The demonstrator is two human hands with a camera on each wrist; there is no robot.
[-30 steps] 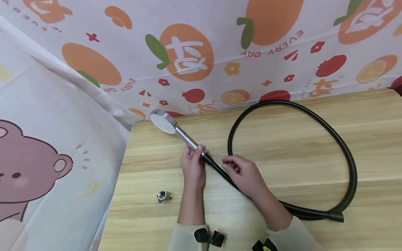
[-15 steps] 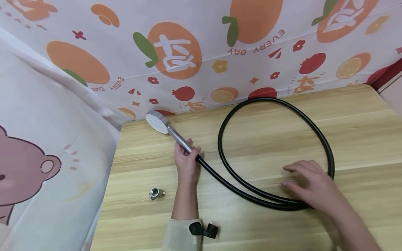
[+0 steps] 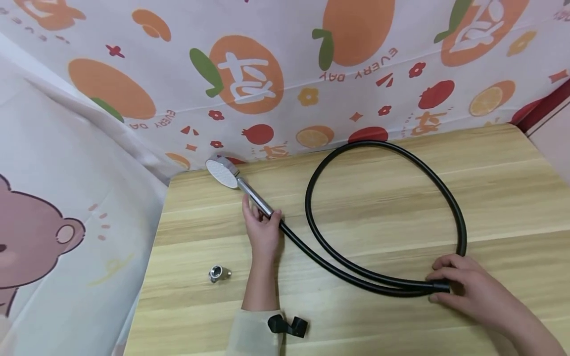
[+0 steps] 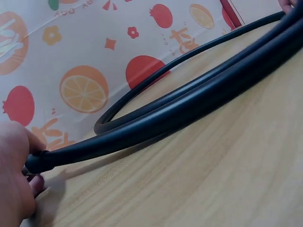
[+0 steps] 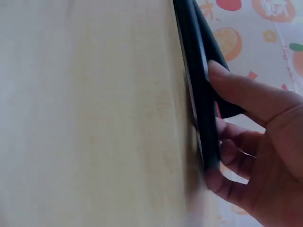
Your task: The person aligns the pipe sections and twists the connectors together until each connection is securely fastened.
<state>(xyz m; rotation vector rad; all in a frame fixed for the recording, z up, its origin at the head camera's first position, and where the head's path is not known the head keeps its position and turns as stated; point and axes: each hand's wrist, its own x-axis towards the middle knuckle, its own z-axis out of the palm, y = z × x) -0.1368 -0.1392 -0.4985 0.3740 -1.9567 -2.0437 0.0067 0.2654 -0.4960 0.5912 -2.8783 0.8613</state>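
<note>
A chrome handheld shower head (image 3: 222,173) with a white spray face lies tilted at the table's back left. My left hand (image 3: 262,235) holds its handle near the joint with the black hose (image 3: 367,143). From there the hose runs right and makes one large loop on the table. At the loop's lower right, my right hand (image 3: 474,287) grips the hose around its free end, thumb on one side and fingers on the other. In the right wrist view, the thumb presses the hose (image 5: 191,61) by this cut-off end, and the fingertips touch a second strand.
A small chrome fitting (image 3: 219,273) lies on the wooden table (image 3: 187,306), left of the left forearm. A fruit-print cloth (image 3: 276,59) hangs along the back edge, and a bear-print cloth (image 3: 89,168) hangs at the left.
My right hand has moved from beside the left hand to the far right of the hose, closing round its end. The left hand stays at the shower handle, its fingers shifted slightly.
</note>
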